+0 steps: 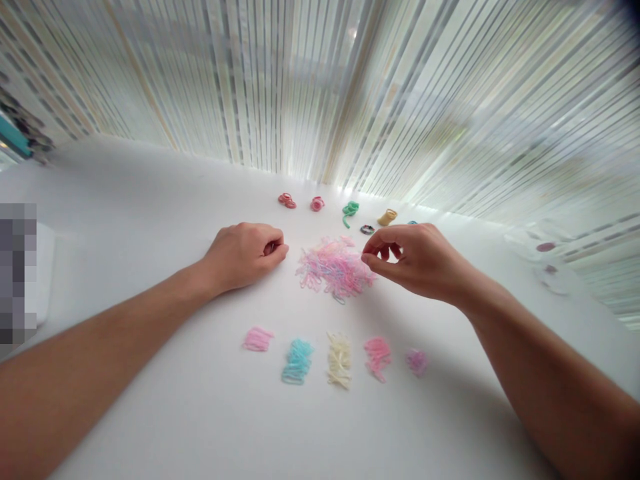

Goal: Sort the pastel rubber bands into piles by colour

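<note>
Hands (330, 257) beside mixed band pile (334, 268)

It looks like a plain indoor craft or sorting station rather than a kitchen or workshop: a bare white table (150, 200) stands against bright vertical blinds (350, 87), with small elastic bands sorted into colour piles (340, 360) and a mixed heap (335, 267) on it.
</note>
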The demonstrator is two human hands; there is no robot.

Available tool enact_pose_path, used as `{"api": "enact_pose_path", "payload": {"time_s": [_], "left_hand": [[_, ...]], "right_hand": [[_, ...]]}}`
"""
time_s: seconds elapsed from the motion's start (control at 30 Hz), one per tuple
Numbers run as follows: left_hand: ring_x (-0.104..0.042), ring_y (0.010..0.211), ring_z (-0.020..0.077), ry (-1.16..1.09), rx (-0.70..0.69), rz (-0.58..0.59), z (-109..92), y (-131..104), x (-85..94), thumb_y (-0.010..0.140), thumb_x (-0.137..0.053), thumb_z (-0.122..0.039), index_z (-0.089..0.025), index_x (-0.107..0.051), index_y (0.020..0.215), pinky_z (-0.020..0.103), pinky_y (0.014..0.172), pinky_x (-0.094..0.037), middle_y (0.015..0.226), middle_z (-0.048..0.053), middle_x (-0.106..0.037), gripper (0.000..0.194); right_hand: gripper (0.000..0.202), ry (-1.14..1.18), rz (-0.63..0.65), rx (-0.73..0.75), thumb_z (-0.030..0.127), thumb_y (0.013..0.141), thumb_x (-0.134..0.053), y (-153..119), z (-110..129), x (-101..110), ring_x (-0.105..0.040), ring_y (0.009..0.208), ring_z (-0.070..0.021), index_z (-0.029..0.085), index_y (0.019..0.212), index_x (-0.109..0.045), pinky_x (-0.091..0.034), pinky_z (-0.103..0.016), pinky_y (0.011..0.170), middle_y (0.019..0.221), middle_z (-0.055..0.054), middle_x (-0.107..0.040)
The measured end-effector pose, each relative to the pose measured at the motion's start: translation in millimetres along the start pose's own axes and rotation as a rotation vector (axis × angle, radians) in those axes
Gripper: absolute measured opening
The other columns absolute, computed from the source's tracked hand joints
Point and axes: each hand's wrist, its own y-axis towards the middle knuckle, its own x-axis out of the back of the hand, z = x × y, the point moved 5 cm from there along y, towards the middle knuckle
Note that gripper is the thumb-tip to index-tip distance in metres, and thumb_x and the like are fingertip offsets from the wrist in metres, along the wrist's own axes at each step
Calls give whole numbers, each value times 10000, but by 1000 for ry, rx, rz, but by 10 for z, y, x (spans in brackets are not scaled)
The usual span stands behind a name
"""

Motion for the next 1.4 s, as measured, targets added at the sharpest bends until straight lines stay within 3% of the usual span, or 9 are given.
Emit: {"api": "enact_pose_path", "payload": {"time_s": [0.23,0.6,1.03,1.23,1.4], "left_hand": [[-527,720,181,13,-9,-5,19,1,-5,911,-468,-458,-222,-578,749,350,654,-274,803,22,-670,306],[-540,727,186,21,-14,-10,11,15,-16,906,-461,-463,-224,-580,749,349,654,-268,817,29,-683,310],[-521,709,180,9,-15,-21,20,1,-15,903,-465,-454,-222,-561,733,350,650,-265,789,21,-660,303],[-501,695,179,5,-21,-27,13,5,-14,905,-465,-453,-218,-541,722,356,645,-267,789,28,-664,307],[-506,694,178,-1,-15,-26,24,-6,-14,907,-469,-452,-216,-542,716,356,645,-273,787,30,-670,312]], "right_hand": [[94,311,-75,-117,285,820,-770,-57,8,103,-719,626,-173,220,756,-748,-608,-305,624,678,-12,-747],[86,457,66,-146,315,808,-811,-72,120,84,-773,686,-201,229,807,-813,-659,-330,666,739,-19,-801],[107,307,183,-131,273,817,-783,-101,158,31,-771,694,-194,235,857,-875,-574,-285,604,756,-12,-822],[129,276,263,-129,345,832,-810,-112,176,4,-709,614,-154,233,836,-876,-481,-260,524,688,0,-795],[163,268,276,-122,371,839,-808,-106,174,-11,-699,609,-150,222,831,-872,-483,-263,541,695,-10,-800]]}}
